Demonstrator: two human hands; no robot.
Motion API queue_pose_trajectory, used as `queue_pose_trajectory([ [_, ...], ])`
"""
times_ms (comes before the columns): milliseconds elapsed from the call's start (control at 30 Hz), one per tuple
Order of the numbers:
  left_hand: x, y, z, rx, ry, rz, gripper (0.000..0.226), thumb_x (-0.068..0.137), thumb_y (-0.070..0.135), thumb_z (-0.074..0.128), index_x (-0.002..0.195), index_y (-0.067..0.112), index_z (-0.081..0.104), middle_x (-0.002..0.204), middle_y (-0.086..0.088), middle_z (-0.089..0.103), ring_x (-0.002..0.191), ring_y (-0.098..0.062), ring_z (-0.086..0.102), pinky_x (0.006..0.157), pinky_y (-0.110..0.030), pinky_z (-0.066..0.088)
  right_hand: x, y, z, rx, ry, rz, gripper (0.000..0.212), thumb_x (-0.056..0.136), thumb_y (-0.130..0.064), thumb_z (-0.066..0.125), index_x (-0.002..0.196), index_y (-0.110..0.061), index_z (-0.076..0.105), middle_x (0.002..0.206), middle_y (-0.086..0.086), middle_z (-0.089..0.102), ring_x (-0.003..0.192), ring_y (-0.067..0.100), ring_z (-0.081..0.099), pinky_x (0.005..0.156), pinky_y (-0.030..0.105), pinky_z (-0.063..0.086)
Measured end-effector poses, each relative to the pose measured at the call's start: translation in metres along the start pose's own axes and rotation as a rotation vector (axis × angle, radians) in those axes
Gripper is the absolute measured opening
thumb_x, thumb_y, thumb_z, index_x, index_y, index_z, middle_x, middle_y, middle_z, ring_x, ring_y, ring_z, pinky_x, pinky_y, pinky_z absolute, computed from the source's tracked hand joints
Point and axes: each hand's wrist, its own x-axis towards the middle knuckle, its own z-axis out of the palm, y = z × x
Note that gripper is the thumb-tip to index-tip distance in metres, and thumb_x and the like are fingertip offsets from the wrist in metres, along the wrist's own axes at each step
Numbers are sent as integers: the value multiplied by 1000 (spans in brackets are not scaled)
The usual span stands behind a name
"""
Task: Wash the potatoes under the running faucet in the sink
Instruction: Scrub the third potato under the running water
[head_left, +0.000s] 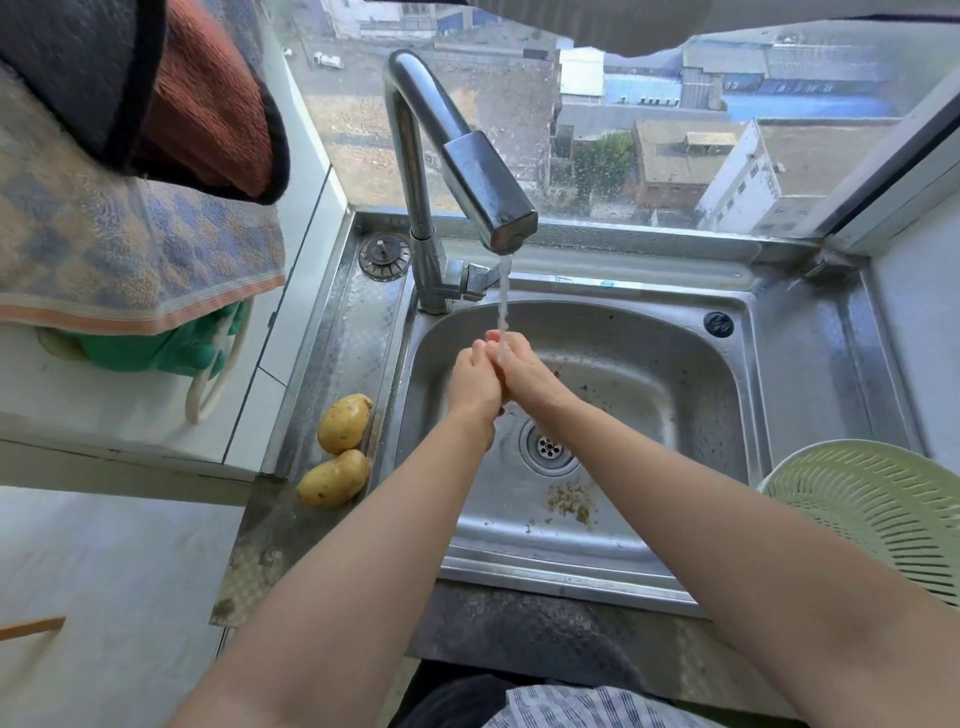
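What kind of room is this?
Most likely a home kitchen: a steel sink with a running faucet, two potatoes on its left ledge, and a green colander on its right.

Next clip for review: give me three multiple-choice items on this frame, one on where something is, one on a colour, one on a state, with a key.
1. Where do the potatoes lie?
A. On the steel ledge left of the sink bowl
B. Inside the bowl under the stream
C. On the window sill

2. What colour is the colander at the right edge?
A. Red
B. Pale green
C. Black

3. What is the faucet doing?
A. It is off
B. It runs straight into the drain
C. It runs onto the left hand and right hand, which are held together

Key:
1 A, both potatoes rest on the ledge, outside the bowl.
2 B, its slotted plastic is light green.
3 C, the stream lands where the two hands meet.
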Motion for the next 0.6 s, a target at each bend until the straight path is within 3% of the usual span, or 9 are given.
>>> queue_pose_trajectory([
  [67,-6,3,-2,-85,-104,-80,33,100,26,30,83,14,56,73,-6,55,64,-17,49,57,-27,37,6,0,2,-36,21,64,37,103,-33,33,133,-11,37,117,8,52,103,19,53,87,35,47],
  [133,-5,0,-5,-86,-113,-62,30,99,23,35,80,15,56,71,-5,56,62,-16,49,56,-26,35,11,2,2,-61,34,132,36,102,-35,31,123,-10,44,111,11,56,95,20,55,91,42,48],
  [200,2,-7,-9,4,-64,18,23,99,30,43,96,14,60,86,-6,65,75,-20,60,63,-29,45,15,5,3,-98,14,178,43,101,-41,27,118,-11,53,102,9,64,87,18,60,90,42,49],
  [267,8,-13,-18,204,-7,95,33,93,45,50,102,15,62,98,-9,69,92,-28,65,78,-39,55,16,8,3,-102,23,207,49,102,-43,24,115,-13,61,100,7,70,86,17,65,89,40,50],
  [333,10,-15,-28,348,18,151,41,89,51,53,101,14,65,97,-8,69,94,-31,65,85,-46,55,16,11,4,-63,53,253,51,102,-43,24,118,-12,61,110,11,70,92,21,67,89,40,53],
  [367,10,-15,-35,389,34,173,40,90,49,54,103,13,65,96,-5,67,93,-28,64,85,-42,54,16,12,5,-56,49,271,50,102,-42,25,120,-11,60,113,13,69,91,22,67,87,39,54],
  [467,13,-12,-59,488,169,205,34,93,40,56,115,13,60,101,-1,60,94,-22,56,77,-28,39,16,9,13,-67,17,283,40,100,-30,34,124,-8,55,120,19,64,88,24,64,81,35,52],
  [600,25,-8,-95,498,446,310,35,85,36,65,112,16,57,114,-9,62,103,-28,59,81,-31,40,20,2,30,-43,-29,240,28,101,-17,36,117,-7,56,104,18,66,81,22,62,68,27,48],
])
